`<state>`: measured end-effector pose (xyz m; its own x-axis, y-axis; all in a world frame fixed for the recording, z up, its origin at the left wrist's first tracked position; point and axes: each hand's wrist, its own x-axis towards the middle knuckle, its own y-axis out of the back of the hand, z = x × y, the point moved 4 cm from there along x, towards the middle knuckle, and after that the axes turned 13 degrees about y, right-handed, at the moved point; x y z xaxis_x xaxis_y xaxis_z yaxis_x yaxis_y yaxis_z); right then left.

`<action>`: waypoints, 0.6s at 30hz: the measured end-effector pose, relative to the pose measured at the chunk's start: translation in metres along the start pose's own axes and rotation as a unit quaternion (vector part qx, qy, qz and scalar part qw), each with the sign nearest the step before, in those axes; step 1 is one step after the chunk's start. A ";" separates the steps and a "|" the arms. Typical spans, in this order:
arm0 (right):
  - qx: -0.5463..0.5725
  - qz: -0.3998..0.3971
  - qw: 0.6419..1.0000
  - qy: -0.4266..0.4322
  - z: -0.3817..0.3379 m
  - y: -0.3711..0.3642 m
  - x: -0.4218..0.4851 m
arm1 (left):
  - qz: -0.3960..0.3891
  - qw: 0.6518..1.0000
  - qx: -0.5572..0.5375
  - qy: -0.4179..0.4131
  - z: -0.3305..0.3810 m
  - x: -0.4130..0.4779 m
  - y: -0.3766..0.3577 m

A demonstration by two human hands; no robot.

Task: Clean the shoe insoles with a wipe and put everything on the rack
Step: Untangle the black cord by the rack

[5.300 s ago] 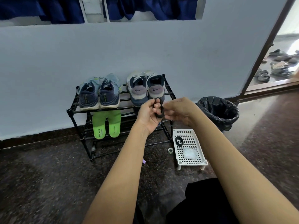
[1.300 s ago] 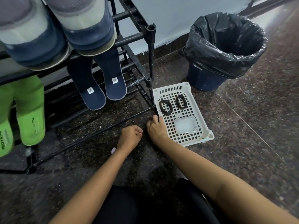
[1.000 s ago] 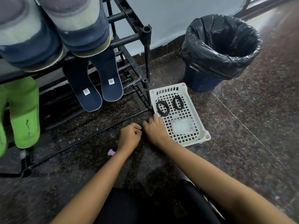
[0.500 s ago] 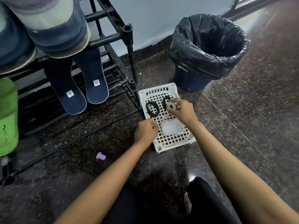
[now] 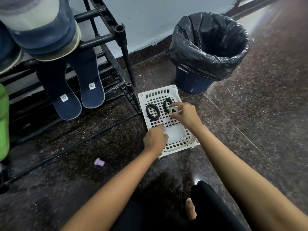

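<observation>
A white plastic basket sits on the floor by the black shoe rack's right leg. Two coiled black laces lie in it, with a clear wipe packet nearer me. My right hand pinches a small clear roll over the right coil. With curled fingers, my left hand pinches the packet's left edge. Two navy insoles lean on the rack's lower bars, and a green insole shows at the far left. Shoes stand on the top shelf.
A bin lined with a black bag stands right behind the basket against the wall. A small purple cap lies on the dark speckled floor left of my left arm. My knees and a bare foot are at the bottom edge.
My right hand picked the small roll off the floor and brought it over the basket. My left hand moved from the floor onto the packet's edge.
</observation>
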<state>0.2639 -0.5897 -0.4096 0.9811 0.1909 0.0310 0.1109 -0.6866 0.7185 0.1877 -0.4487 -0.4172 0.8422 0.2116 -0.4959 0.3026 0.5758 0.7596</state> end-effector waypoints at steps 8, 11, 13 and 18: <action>-0.040 -0.063 0.997 0.020 -0.006 -0.016 -0.005 | 0.013 0.998 0.050 -0.018 -0.005 -0.018 -0.005; -0.047 -0.081 0.995 0.022 -0.009 -0.023 -0.006 | 0.022 0.999 0.033 -0.005 -0.007 -0.016 -0.001; -0.063 -0.094 0.993 0.023 -0.009 -0.029 -0.005 | 0.040 0.999 0.018 -0.006 -0.009 -0.014 0.004; -0.084 -0.127 0.988 0.020 -0.014 -0.042 -0.003 | 0.098 0.995 -0.026 0.013 -0.026 -0.009 0.023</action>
<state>0.2536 -0.5515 -0.4300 0.9181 0.3708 -0.1403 0.3210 -0.4875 0.8120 0.1753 -0.4168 -0.4066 0.8708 0.3434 -0.3519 0.1099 0.5616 0.8201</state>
